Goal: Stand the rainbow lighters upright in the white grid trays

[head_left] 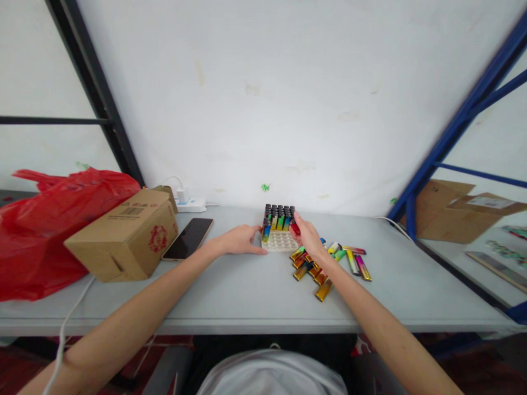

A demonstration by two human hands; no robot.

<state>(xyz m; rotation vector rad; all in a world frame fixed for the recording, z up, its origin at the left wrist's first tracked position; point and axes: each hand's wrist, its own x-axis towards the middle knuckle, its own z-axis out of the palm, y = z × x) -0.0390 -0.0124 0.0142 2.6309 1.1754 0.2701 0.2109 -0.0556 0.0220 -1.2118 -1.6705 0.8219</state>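
A white tray with round holes (280,241) lies on the grey table, its back rows filled with several upright lighters (280,216) with black tops. My left hand (244,240) rests at the tray's left edge, thumb and fingers apart, holding nothing. Over the tray's right side, my right hand (307,233) pinches a red lighter (295,228) beside the standing ones. Loose colourful lighters (323,291) lie in a heap under and around my right wrist, with a few more to its right.
A dark phone (188,239), a cardboard box (127,230) and a red plastic bag (45,230) are on the left. A white power strip (191,205) sits by the wall. Blue metal framing (411,219) and another carton (461,211) stand at the right.
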